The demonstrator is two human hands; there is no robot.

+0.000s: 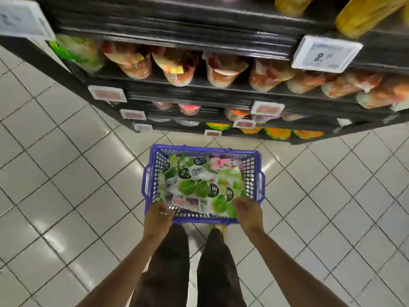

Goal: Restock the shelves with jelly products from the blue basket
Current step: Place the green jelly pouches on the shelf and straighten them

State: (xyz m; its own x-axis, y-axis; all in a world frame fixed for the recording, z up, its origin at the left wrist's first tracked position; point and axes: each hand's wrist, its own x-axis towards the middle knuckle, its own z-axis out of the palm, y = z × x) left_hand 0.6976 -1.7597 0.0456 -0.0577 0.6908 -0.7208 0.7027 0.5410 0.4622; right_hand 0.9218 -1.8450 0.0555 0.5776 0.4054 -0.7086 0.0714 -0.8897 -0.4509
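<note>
The blue basket (252, 169) stands on the tiled floor just in front of my feet. It is full of green and white jelly packs (199, 187), with a pink one at the back. My left hand (158, 214) reaches over the near left rim, fingers down among the packs. My right hand (249, 212) reaches in at the near right corner, on the edge of a green pack. Whether either hand grips a pack is hidden by the fingers pointing away from me. Black shelves (221, 89) rise ahead, holding rows of red and orange jelly pouches.
White price tags (325, 53) hang on the shelf edges. Yellow packs (363, 14) sit on the top shelf at right. Lower shelves hold orange and pink cups (276, 132). Grey floor tiles (66, 196) spread left and right of the basket. My dark trouser legs stand behind it.
</note>
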